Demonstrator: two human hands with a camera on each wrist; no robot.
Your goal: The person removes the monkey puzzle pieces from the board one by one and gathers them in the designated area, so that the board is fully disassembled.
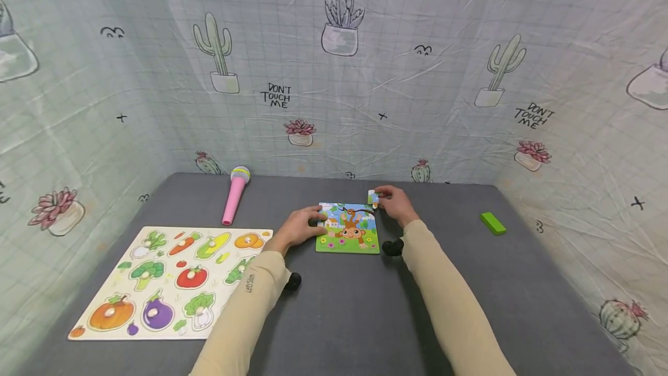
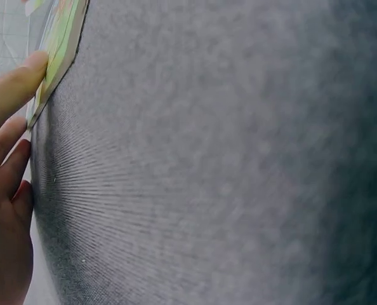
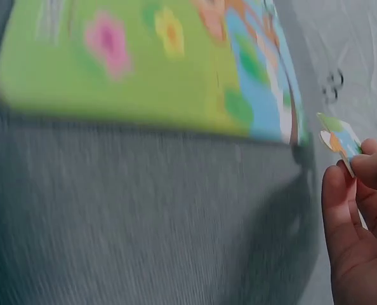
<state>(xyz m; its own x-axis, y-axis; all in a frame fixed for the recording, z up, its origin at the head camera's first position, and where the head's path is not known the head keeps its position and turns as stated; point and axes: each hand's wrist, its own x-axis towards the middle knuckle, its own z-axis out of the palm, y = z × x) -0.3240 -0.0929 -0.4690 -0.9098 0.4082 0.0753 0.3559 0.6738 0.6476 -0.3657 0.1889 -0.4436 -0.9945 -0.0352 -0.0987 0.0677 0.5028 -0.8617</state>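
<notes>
A square monkey jigsaw puzzle (image 1: 351, 234) lies on the grey table, its picture showing a monkey, flowers and a small house. My left hand (image 1: 301, 227) is spread along its left side, thumb and fingertips resting on the edge; the left wrist view shows the thumb (image 2: 23, 86) over the board. Past the puzzle's top right corner, my right hand (image 1: 398, 204) pinches a small puzzle piece (image 1: 373, 198) between thumb and fingers. Blue, green and orange show on that piece (image 3: 342, 136) in the right wrist view, where it is raised and tilted.
To the left lies a white vegetable peg board (image 1: 172, 329), partly covered by my left sleeve. Behind it is a pink toy microphone (image 1: 236, 196). A green block (image 1: 493, 223) sits at the right. Printed cloth (image 1: 344, 91) hangs along the table's back and sides.
</notes>
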